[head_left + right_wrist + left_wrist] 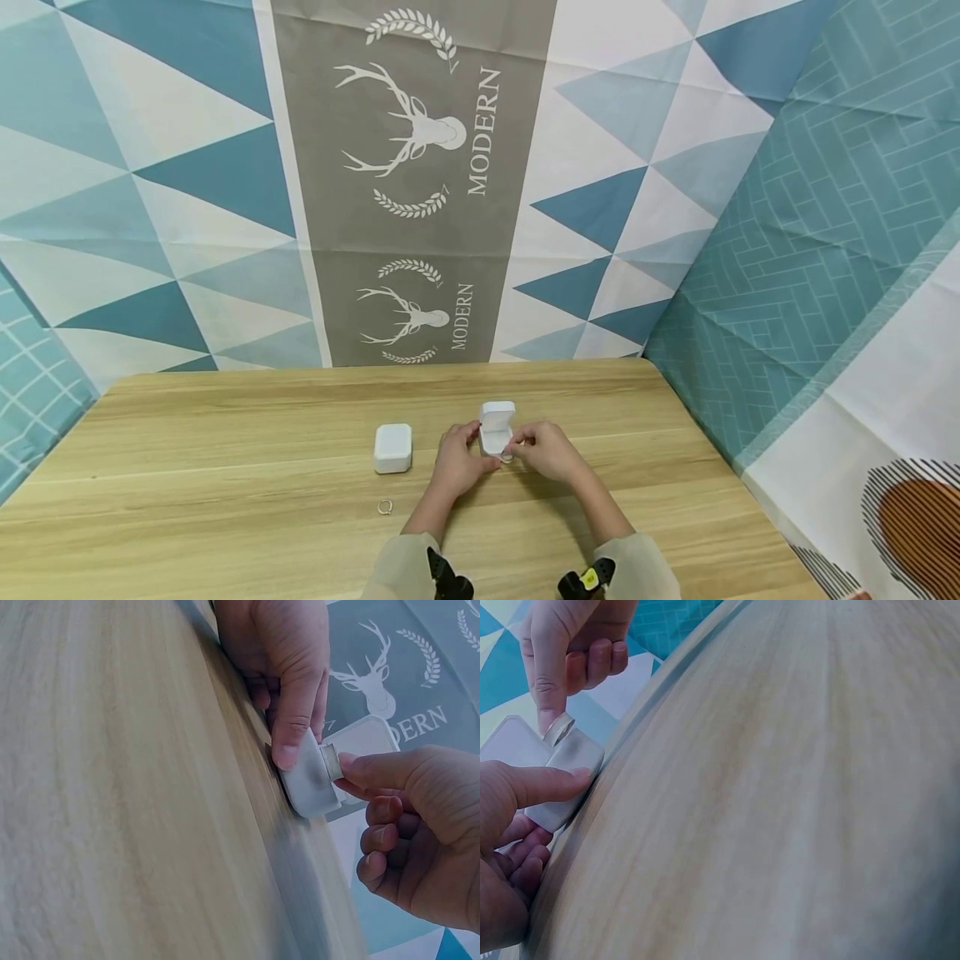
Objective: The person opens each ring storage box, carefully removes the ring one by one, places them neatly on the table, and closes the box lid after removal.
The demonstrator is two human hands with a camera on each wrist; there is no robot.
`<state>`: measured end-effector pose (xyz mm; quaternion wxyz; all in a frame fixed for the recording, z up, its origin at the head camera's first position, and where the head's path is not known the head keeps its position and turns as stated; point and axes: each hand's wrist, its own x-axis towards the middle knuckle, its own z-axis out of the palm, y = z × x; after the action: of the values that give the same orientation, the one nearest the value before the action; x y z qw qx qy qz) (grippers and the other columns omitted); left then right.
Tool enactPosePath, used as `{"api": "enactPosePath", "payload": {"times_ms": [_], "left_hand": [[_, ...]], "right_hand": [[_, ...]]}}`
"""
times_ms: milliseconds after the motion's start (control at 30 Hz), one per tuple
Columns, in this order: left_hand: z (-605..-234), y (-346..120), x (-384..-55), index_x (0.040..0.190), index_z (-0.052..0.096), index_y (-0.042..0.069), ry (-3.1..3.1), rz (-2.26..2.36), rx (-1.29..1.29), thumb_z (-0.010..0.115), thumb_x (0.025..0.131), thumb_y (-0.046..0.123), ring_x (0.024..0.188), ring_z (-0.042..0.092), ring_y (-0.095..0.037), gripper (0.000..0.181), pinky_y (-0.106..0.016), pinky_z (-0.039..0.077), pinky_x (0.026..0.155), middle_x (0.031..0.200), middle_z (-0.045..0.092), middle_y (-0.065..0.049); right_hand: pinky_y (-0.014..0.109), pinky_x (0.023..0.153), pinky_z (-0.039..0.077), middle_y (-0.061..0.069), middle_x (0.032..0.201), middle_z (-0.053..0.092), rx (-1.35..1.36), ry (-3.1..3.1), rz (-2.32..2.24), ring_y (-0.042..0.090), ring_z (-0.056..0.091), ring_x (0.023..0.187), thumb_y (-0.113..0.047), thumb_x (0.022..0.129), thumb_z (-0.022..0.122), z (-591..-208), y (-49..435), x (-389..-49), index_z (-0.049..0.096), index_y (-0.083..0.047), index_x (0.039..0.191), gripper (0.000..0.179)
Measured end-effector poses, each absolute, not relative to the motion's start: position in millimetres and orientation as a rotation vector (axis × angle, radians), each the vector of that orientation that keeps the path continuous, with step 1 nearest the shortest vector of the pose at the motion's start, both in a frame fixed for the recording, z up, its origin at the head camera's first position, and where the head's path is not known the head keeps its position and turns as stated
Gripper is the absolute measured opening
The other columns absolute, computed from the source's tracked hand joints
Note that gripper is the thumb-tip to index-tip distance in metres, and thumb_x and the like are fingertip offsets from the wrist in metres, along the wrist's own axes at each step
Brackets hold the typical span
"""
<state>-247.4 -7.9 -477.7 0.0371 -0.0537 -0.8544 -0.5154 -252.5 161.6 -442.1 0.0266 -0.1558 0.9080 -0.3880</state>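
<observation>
A small white ring box [497,414] stands on the wooden table with its lid raised. My left hand [455,465] grips it from the left, the thumb lying along the front of the base [306,778]. Between thumb and forefinger my right hand [550,450] pinches a silver-coloured ring [331,761]. In both wrist views the ring stands upright at the front edge of the box's opening, partly sticking out above it. The box's inside is mostly hidden behind its front wall and the fingers.
Left of my hands sits a second white box [393,448], closed. A loose ring [385,507] lies in front of it on the table [225,483]. Patterned cloth [405,208] hangs behind the table's far edge, with more cloth along the right side.
</observation>
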Motion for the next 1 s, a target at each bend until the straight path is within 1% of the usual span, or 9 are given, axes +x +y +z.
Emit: {"api": "enactPosePath", "payload": {"times_ms": [300, 667, 1000], "left_hand": [[-480.0, -7.4, -247.9, 0.124, 0.055, -0.007, -2.622, -1.570, -0.168, 0.083, 0.064, 0.012, 0.107, 0.049, -0.031, 0.070, -0.049, 0.041, 0.095, 0.114, 0.059, -0.016], [-481.1, -7.6, -248.8, 0.125, 0.055, -0.005, -2.638, -1.564, -0.165, 0.083, 0.065, 0.014, 0.109, 0.048, -0.032, 0.069, -0.049, 0.040, 0.097, 0.117, 0.058, -0.017], [-481.5, -7.7, -250.0, 0.125, 0.054, -0.005, -2.630, -1.570, -0.154, 0.083, 0.065, 0.014, 0.109, 0.049, -0.032, 0.069, -0.048, 0.041, 0.097, 0.116, 0.058, -0.016]], "right_hand": [[0.017, 0.045, 0.031, -0.005, 0.059, 0.047, -0.504, 2.808, -1.177, 0.005, 0.039, 0.053, -0.013, 0.084, 0.067, -441.8, 164.1, -250.2, 0.071, -0.006, 0.078, 0.010], [0.017, 0.046, 0.032, -0.006, 0.060, 0.049, -0.513, 2.792, -1.146, 0.004, 0.040, 0.053, -0.016, 0.084, 0.067, -446.7, 167.8, -251.0, 0.071, -0.009, 0.076, 0.012], [0.017, 0.046, 0.033, -0.004, 0.061, 0.052, -0.506, 2.771, -1.142, 0.006, 0.042, 0.054, -0.018, 0.086, 0.066, -448.1, 170.6, -248.9, 0.070, -0.006, 0.078, 0.015]]}}
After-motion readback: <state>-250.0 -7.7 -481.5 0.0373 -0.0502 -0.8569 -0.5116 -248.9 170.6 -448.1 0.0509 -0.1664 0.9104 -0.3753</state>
